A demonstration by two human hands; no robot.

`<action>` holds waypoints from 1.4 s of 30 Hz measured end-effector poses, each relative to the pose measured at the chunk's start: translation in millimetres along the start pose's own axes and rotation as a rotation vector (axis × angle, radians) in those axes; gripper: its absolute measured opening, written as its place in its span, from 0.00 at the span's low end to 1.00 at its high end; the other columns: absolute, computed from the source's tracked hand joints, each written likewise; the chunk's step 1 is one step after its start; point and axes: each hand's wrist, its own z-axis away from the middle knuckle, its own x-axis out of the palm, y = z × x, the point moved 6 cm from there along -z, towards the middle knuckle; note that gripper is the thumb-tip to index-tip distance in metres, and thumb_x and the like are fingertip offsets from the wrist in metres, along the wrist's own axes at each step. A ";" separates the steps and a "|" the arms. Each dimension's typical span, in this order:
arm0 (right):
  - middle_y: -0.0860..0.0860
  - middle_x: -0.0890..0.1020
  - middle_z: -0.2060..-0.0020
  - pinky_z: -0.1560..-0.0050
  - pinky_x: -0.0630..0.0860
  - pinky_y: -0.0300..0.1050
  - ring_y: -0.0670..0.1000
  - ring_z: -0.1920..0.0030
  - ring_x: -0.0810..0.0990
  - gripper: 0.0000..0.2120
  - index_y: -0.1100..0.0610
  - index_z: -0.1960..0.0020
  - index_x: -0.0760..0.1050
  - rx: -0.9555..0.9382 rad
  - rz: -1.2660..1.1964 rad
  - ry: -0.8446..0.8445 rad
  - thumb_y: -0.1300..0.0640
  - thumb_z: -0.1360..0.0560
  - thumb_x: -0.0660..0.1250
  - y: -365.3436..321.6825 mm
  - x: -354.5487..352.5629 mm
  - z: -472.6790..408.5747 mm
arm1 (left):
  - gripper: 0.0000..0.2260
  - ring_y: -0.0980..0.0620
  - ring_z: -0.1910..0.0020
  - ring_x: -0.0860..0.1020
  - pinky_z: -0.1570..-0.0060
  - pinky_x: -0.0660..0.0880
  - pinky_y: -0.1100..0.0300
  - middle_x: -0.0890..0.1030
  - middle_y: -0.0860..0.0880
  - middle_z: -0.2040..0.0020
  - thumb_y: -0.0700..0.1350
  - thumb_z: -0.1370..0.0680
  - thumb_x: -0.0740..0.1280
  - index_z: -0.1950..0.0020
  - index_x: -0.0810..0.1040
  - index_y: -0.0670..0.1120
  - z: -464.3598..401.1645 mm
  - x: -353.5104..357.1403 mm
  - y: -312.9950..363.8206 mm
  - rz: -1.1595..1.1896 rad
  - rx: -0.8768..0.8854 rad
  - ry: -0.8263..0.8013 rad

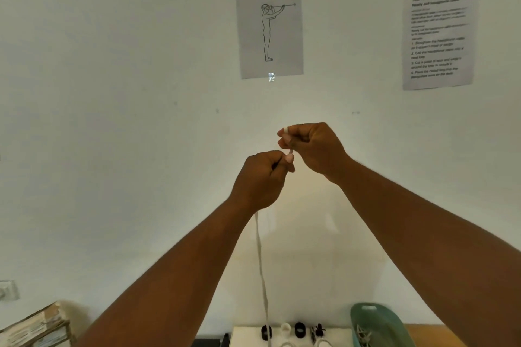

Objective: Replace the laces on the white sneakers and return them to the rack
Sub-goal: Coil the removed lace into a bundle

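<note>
Both my arms are raised in front of the white wall. My left hand [263,177] and my right hand [311,148] are closed close together, each pinching a white shoelace [260,262]. The lace hangs straight down from under my left hand to the bottom edge of the view. A short bit of it shows between the two hands. No sneaker is in view.
At the bottom, a white surface [248,336] carries small black and white rolls. A green basket [377,324] stands to the right on a wooden tabletop [423,331]. Stacked books [33,329] lie bottom left. Two paper sheets [269,27] hang on the wall.
</note>
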 end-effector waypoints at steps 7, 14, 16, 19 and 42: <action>0.53 0.86 0.58 0.41 0.78 0.48 0.62 0.47 0.84 0.12 0.63 0.52 0.83 0.038 -0.053 -0.269 0.61 0.16 0.62 19.2 14.6 26.1 | 0.19 0.60 0.68 0.74 0.64 0.67 0.64 0.78 0.59 0.69 0.53 0.15 0.60 0.63 0.76 0.49 -24.6 -24.1 3.5 0.020 0.001 0.031; 0.59 0.85 0.56 0.43 0.80 0.50 0.58 0.52 0.85 0.12 0.64 0.45 0.82 0.062 -0.435 -0.210 0.57 0.22 0.67 -1.8 23.2 29.0 | 0.20 0.53 0.72 0.63 0.72 0.61 0.61 0.68 0.54 0.72 0.55 0.15 0.61 0.65 0.73 0.50 -18.8 -5.2 -14.4 0.549 -0.297 -0.117; 0.58 0.86 0.53 0.41 0.80 0.49 0.58 0.48 0.85 0.10 0.62 0.45 0.83 0.067 -0.509 -0.086 0.58 0.20 0.67 -7.0 17.3 19.2 | 0.18 0.54 0.72 0.63 0.73 0.62 0.61 0.68 0.52 0.70 0.53 0.14 0.61 0.62 0.75 0.49 -15.1 3.8 -17.2 0.577 -0.328 -0.108; 0.58 0.86 0.50 0.43 0.81 0.47 0.57 0.46 0.86 0.10 0.61 0.41 0.81 0.042 -0.451 0.031 0.58 0.18 0.65 -9.6 8.7 2.9 | 0.16 0.58 0.73 0.68 0.71 0.67 0.65 0.72 0.56 0.70 0.53 0.14 0.59 0.56 0.80 0.50 -14.1 13.2 -16.7 0.465 -0.261 -0.102; 0.59 0.86 0.48 0.40 0.79 0.45 0.58 0.43 0.85 0.14 0.59 0.40 0.80 0.079 -0.449 -0.089 0.66 0.16 0.58 36.4 37.8 9.8 | 0.14 0.52 0.70 0.61 0.70 0.61 0.59 0.67 0.52 0.70 0.47 0.14 0.58 0.56 0.75 0.45 -16.8 20.0 -63.0 0.630 -0.442 -0.207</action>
